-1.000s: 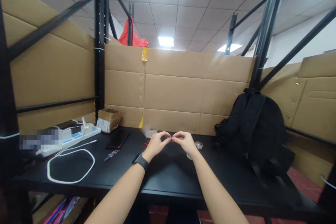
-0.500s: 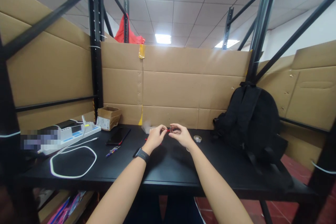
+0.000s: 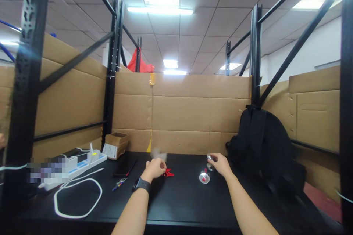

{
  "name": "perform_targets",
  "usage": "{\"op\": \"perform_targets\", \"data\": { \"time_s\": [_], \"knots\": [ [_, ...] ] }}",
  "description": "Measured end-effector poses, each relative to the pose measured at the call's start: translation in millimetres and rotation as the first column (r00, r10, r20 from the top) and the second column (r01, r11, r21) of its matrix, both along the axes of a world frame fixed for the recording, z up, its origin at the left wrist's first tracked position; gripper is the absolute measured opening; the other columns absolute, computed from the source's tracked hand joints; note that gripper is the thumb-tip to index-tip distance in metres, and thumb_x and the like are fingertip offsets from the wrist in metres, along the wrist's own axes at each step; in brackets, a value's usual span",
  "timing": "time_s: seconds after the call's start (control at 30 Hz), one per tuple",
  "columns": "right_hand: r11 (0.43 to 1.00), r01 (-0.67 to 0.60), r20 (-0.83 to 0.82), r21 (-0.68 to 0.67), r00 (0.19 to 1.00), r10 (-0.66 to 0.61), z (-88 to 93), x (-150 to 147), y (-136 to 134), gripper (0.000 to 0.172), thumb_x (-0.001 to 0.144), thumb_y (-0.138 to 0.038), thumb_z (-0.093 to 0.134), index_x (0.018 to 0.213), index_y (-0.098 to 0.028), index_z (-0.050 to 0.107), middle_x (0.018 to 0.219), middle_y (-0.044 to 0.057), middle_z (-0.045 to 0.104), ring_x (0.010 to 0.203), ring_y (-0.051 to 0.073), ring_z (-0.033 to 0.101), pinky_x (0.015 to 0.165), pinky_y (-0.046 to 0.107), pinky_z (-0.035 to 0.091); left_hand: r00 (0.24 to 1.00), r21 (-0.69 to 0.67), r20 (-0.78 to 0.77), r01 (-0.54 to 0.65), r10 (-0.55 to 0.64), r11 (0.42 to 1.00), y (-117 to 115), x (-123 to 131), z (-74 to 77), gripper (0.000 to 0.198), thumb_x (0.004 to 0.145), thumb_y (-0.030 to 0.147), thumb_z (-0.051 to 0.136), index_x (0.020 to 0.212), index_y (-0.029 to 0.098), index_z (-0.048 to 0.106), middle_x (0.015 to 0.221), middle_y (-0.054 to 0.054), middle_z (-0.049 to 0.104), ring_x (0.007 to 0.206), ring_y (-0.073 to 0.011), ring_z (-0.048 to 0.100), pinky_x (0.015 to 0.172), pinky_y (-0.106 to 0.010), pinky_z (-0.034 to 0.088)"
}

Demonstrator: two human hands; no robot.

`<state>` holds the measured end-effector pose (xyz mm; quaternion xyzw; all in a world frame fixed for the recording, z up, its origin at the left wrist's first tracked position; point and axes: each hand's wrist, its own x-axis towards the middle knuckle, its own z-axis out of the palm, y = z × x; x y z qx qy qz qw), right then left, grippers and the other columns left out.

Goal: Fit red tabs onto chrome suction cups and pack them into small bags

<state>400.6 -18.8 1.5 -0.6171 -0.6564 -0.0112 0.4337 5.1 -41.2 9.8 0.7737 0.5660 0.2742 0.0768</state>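
Head camera: right hand pinches a shiny, silvery round disc.

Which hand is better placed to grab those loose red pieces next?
Probably the left hand: it is close by the red pieces; the right hand is farther away, at the clear discs.

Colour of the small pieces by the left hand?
Red: the small pieces by the left hand, best seen in the head view.

There are three clear discs, one backpack, one box.
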Motion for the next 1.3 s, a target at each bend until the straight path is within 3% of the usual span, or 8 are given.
{"op": "perform_targets", "data": {
  "time_s": [0.3,0.43,0.63,0.77,0.87,1.0,1.13,1.3],
  "knots": [
    [0.993,-0.004,0.074,-0.120,0.997,0.013,-36.9,-1.7,13.0,0.034,0.069,-0.024,0.074,0.102,-0.017,0.078,0.101,0.012,0.076,0.097,0.026,0.071,0.086,0.030,0.051,0.998,0.050,0.060,0.000,-0.003,0.999,11.0,3.4,-10.6,0.012,0.071,0.020,0.069,0.081,0.026,0.073,0.089,0.000,0.077,0.095,-0.0234,0.069,0.085,-0.035,0.042],
    [0.989,0.028,0.096,-0.145,0.995,-0.014,-39.6,-0.5,14.5,0.035,0.068,-0.021,0.074,0.102,-0.016,0.078,0.103,0.013,0.075,0.099,0.027,0.071,0.088,0.031,0.050,0.987,0.154,0.152,0.030,-0.053,0.988,18.1,9.7,-12.3,0.014,0.078,0.019,0.063,0.089,0.023,0.071,0.103,-0.004,0.073,0.100,-0.0205,0.066,0.086,-0.031,0.044],
    [0.985,0.047,0.091,-0.163,0.995,-0.033,-41.6,3.4,17.1,0.025,0.077,-0.027,0.068,0.097,-0.017,0.078,0.102,0.014,0.076,0.103,0.028,0.070,0.089,0.033,0.050,0.953,0.238,0.219,0.154,-0.208,0.959,22.5,25.8,-13.5,0.013,0.080,0.018,0.059,0.088,0.019,0.069,0.093,-0.004,0.070,0.088,-0.0173,0.065,0.082,-0.028,0.049],
    [0.988,0.088,0.089,-0.124,0.993,-0.078,-29.0,-4.6,6.0,0.046,0.074,-0.030,0.072,0.118,-0.019,0.071,0.123,0.015,0.068,0.117,0.033,0.062,0.092,0.039,0.049,0.943,0.243,0.221,0.194,-0.249,0.950,19.8,34.0,-15.3,0.013,0.077,0.016,0.059,0.085,0.019,0.070,0.088,-0.004,0.070,0.085,-0.0180,0.064,0.080,-0.029,0.049],
    [0.991,-0.109,0.097,-0.072,0.988,0.116,-5.5,-22.7,-14.4,0.045,0.078,-0.038,0.070,0.121,-0.023,0.069,0.116,0.010,0.069,0.107,0.026,0.065,0.088,0.034,0.050,0.939,0.246,0.217,0.214,-0.269,0.945,15.6,38.6,-15.1,0.014,0.077,0.016,0.059,0.085,0.018,0.071,0.088,-0.004,0.069,0.085,-0.0185,0.064,0.081,-0.030,0.048],
    [0.871,-0.422,0.103,-0.252,0.883,0.458,15.8,-49.6,-36.7,0.050,0.061,-0.041,0.085,0.106,-0.022,0.076,0.093,0.004,0.071,0.081,0.018,0.065,0.070,0.025,0.049,0.930,0.242,0.222,0.237,-0.292,0.941,10.2,41.3,-13.5,0.014,0.077,0.016,0.060,0.085,0.017,0.071,0.088,-0.005,0.069,0.087,-0.0190,0.064,0.082,-0.030,0.047],
    [0.757,-0.422,0.041,-0.499,0.861,0.507,9.4,-56.2,-36.8,0.035,0.051,-0.030,0.088,0.084,-0.021,0.081,0.071,-0.001,0.069,0.067,0.015,0.063,0.059,0.022,0.044,0.926,0.235,0.225,0.250,-0.303,0.939,8.3,41.1,-12.8,0.014,0.077,0.016,0.060,0.085,0.018,0.071,0.088,-0.005,0.069,0.087,-0.0193,0.065,0.081,-0.030,0.048],
    [0.783,-0.425,0.066,-0.454,0.860,0.506,1.2,-50.5,-30.5,0.024,0.056,-0.017,0.081,0.080,-0.022,0.081,0.066,-0.002,0.071,0.062,0.014,0.063,0.057,0.021,0.042,0.920,0.255,0.222,0.265,-0.323,0.930,7.6,40.7,-12.7,0.014,0.078,0.019,0.059,0.085,0.019,0.071,0.090,-0.005,0.070,0.087,-0.0188,0.064,0.082,-0.030,0.048]
  ]
}}
